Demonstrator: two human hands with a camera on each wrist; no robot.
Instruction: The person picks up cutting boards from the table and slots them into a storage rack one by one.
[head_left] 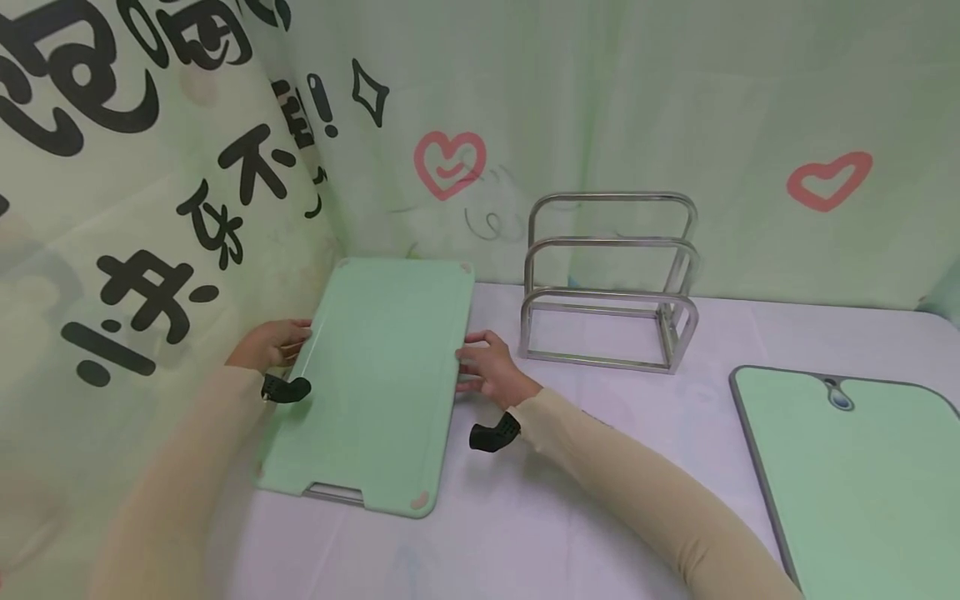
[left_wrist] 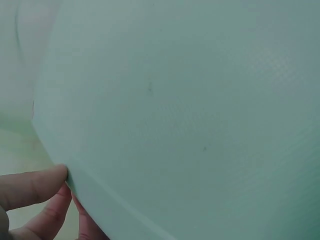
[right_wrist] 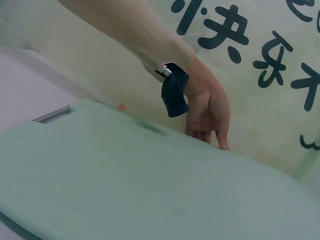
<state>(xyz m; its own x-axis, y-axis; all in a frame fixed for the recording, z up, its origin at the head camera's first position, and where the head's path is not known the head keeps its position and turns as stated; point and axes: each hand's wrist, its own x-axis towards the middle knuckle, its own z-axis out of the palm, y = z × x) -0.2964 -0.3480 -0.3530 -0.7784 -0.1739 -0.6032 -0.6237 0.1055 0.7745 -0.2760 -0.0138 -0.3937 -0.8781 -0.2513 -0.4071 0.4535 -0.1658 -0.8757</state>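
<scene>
A light green cutting board lies lengthwise between the two hands, its metal-lined handle slot at the near end and pinkish pads at its corners. My left hand grips the long left edge; in the left wrist view its fingertips press against the board's rim. On the opposite long edge, my right hand holds the board with bent fingers spread along the side. The right wrist view looks across the board to the left hand; the right hand itself is out of that view.
Right of the board, a metal wire rack with three upright loops stands near the back curtain. Farther right lies a second green board with a grey rim and a small oval fitting. A printed curtain rises close on the left.
</scene>
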